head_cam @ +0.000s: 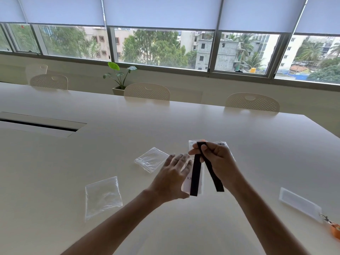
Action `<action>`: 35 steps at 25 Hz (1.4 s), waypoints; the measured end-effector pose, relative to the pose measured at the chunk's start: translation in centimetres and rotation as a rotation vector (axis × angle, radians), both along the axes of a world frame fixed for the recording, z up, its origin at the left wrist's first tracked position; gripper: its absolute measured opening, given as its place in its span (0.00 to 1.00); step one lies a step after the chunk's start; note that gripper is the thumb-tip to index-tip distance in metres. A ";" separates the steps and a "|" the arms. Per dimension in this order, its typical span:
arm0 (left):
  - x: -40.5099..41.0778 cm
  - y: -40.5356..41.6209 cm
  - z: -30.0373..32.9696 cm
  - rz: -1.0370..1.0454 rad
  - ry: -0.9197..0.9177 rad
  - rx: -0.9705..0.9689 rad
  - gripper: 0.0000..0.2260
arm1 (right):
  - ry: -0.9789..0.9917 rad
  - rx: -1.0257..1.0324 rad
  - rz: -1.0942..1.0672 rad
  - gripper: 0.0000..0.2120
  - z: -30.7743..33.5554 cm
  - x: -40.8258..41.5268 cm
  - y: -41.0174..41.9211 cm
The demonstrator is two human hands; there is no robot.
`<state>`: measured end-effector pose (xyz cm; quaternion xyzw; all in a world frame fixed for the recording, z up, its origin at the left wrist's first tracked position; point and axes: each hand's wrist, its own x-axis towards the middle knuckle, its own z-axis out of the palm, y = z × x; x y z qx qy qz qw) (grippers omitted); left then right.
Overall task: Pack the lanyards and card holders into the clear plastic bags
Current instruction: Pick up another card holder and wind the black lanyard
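My right hand (216, 162) pinches a folded black lanyard (195, 179) at its bend, so both ends hang down over the table. Behind the strap a white card holder (187, 184) shows, with my left hand (174, 178) against its left side; whether the fingers grip it I cannot tell. Two empty clear plastic bags lie flat to the left, one (151, 159) near my left hand and one (103, 196) closer to me. More clear bags (221, 144) lie behind my right hand, partly hidden.
A second white card holder (299, 203) with an orange lanyard (334, 229) on its clip lies at the right edge. The white table (73, 162) has a cable slot (38, 125) at the far left. Chairs (147, 92) and a potted plant (119, 78) stand beyond.
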<state>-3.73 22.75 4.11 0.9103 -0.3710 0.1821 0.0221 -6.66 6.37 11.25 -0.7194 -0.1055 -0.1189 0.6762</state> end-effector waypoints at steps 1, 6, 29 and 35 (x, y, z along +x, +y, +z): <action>-0.1 0.1 0.2 -0.029 -0.029 -0.008 0.45 | -0.004 -0.033 -0.022 0.11 -0.1 0.4 -0.2; -0.6 0.4 0.8 -0.187 -0.142 -0.075 0.44 | 0.030 -0.073 -0.020 0.11 -0.6 2.0 -1.2; 0.6 1.6 1.1 0.150 0.089 -0.376 0.50 | 0.157 0.121 -0.060 0.18 -11.5 0.2 1.9; 1.3 1.5 0.6 0.212 0.115 -0.379 0.52 | 0.191 0.085 -0.038 0.12 -12.2 -0.3 1.3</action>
